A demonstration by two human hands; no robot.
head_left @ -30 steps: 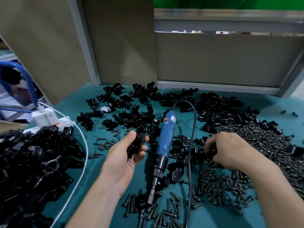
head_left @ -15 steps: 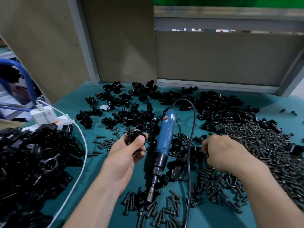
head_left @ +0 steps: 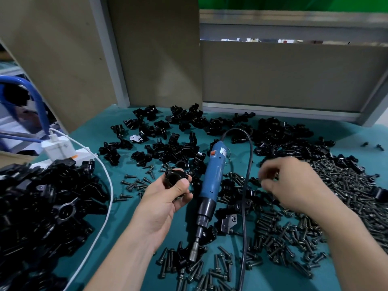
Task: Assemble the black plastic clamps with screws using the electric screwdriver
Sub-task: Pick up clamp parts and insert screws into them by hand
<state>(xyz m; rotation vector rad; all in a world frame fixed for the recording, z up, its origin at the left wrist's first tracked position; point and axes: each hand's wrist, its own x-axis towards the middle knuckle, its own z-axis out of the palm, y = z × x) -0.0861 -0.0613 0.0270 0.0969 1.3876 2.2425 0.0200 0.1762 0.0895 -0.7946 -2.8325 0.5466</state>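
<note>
Over the teal table, the left hand has fingers and thumb curled round a black clamp. The right hand hovers above the screws, fingers curled but blurred, so I can't tell whether they pinch anything. The electric screwdriver lies between the hands.

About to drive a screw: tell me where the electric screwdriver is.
In the head view the electric screwdriver lies at centre, between the left hand and the right hand, bit end toward the camera.
</note>
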